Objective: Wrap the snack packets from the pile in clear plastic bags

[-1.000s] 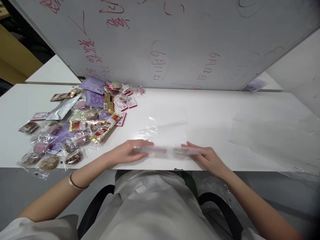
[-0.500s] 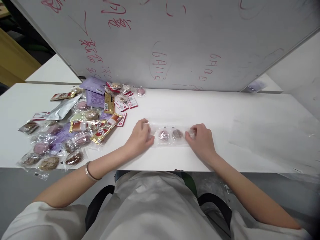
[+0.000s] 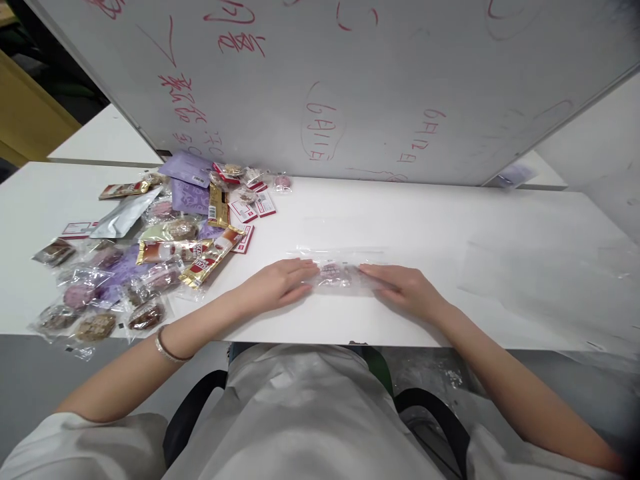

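In the middle of the frame, a clear wrap lies on the white table, with a pink treat showing through it. The left hand is at the left end of the wrap. Its fingers are long and close together, and their tips touch the plastic. The right hand is at the other end, nearly flat, with its fingers pointing in and lying over the wrap. I cannot tell if either hand pinches the plastic underneath, as the fingers hide that part. One hand at each end probably keeps the thin, slippery wrap straight and stops it sliding. The table likely takes the weight, so the hands can stay soft and low.

A messy pile sits at the left of the frame: gold packets, purple packets, a silver pouch, red and white cards and round wrapped treats. It is off to the side, maybe so the middle has room for both hands. At the right of the frame, a big clear sheet lies flat, well apart from the right hand.
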Demonstrator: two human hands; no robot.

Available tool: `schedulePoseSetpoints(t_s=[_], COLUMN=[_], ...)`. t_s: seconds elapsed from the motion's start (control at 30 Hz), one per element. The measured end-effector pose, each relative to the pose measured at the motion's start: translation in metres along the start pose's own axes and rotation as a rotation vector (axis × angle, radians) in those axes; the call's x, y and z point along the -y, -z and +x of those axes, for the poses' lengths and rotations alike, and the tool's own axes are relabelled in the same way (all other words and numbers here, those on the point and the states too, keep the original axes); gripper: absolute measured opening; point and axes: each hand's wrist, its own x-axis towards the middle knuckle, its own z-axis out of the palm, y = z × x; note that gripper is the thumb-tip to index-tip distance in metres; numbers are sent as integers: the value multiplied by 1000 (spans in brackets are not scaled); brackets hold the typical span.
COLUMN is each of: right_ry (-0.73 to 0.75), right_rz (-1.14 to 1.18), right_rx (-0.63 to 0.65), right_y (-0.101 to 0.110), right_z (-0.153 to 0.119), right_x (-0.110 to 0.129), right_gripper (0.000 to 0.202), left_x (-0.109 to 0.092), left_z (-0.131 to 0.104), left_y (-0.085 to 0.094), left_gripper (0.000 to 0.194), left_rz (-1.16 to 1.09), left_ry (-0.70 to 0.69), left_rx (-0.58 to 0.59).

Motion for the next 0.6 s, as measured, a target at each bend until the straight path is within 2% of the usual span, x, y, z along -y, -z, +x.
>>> schedulePoseSetpoints(t_s=[0.07, 0.17, 0.23, 0.3, 0.33, 0.37, 0.43, 0.47, 0.53, 0.6], right_ry=[-147, -417, -539, -583, -582, -570, -526, -483, -316, -81], right_rz=[101, 345, 442, 385, 304, 211, 11, -91, -248, -294], right_rx=[-67, -125, -154, -197, -223, -250, -330, -385, -420, -263], right_y=[3, 5, 4, 1, -1, -3, -7, -9, -10, -7], right_z=[11, 33, 46, 55, 58, 59, 60, 59, 54, 48], right_x=[-2, -4, -6, -8, -9, -10, -11, -10, -8, -6], right_gripper=[34, 40, 42, 39, 36, 34, 33, 35, 43, 54], left_x=[3, 11, 17, 20, 20, 20, 18, 18, 19, 22], left_z=[7, 24, 36, 43, 45, 46, 44, 43, 42, 44], left_y=[1, 3, 3, 1, -1, -2, -5, -6, -8, -8], left_gripper=[32, 31, 25, 26, 31, 37, 45, 49, 51, 48], left_rz=[-102, -196, -111, 59, 132, 178, 202, 204, 211, 202], left_ry=[115, 355, 456, 429, 353, 244, 32, -28, -35, 38], left_rx=[-80, -195, -295, -429, -465, -453, -300, -207, -97, -93])
